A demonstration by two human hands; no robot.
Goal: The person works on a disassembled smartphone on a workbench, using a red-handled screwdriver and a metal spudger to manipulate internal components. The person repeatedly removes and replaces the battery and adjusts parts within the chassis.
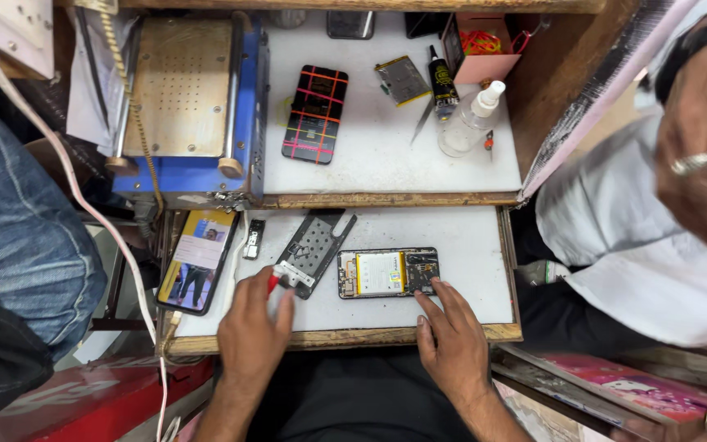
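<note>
An opened phone (388, 272) with its back off, showing a white battery and circuit board, lies on the white pull-out tray (472, 245). My right hand (450, 336) rests flat beside it, with a fingertip touching the phone's lower right edge. My left hand (254, 327) pinches a small red-handled tool (273, 281) whose tip meets a dark perforated inner cover plate (312, 250) lying left of the phone.
A lit phone (198, 260) on a white cable lies at the tray's left. On the upper shelf are a blue heating machine (190, 106), a phone with orange tape strips (315, 115), a loose battery (403, 79), a glue tube and a squeeze bottle (470, 119). Another person's ringed hand (701, 155) is at right.
</note>
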